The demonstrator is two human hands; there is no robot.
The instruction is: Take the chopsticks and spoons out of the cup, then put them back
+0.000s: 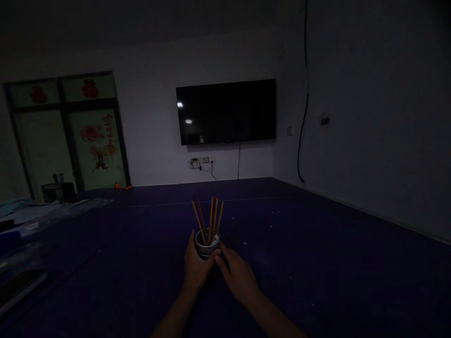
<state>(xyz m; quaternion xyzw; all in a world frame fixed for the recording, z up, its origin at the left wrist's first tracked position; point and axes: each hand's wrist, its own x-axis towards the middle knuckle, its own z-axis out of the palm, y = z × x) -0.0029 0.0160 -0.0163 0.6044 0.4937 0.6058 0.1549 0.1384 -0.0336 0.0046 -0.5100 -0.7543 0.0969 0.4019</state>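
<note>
While the left hand (196, 264), half-curled, held its left wall, a small grey round cup (207, 250) sat between both hands, nearer the left palm, slender brown wood-like sticks (211, 219) fanning near-upright; the right hand (239, 276), loosely curved, flanked the cup rightward, its grip indeterminable.

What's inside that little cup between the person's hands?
Several thin sticks stand in the cup, leaning different ways, with a small whitish piece near the rim. Their lower ends and the cup's bottom are hidden by its wall and the dim light.
</note>
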